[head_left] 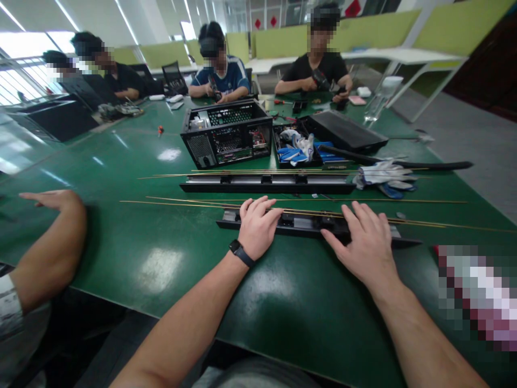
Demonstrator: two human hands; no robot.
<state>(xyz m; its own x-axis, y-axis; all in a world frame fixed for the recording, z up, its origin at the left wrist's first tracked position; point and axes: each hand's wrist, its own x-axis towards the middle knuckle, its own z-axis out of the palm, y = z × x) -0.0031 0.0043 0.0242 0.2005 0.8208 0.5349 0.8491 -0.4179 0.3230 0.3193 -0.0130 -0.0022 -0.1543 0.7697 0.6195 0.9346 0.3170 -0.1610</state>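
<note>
A long black rail (305, 223) lies across the green table (133, 237) in front of me. My left hand (257, 225), with a black band on the wrist, rests on the rail's left part, fingers curled over its far edge. On the rail's right part lies my right hand (365, 245), fingers spread and flat. Thin brass rods (404, 222) lie along and over the rail. A second black and silver rail (266, 185) sits parallel just beyond.
An open black computer case (226, 132) stands behind the rails, with a tray of blue and white gloves (297, 148) and a black panel (345, 132) to its right. Loose gloves (385, 175) lie at right. A co-worker's arm (48, 237) rests at left. Several people sit at the far side.
</note>
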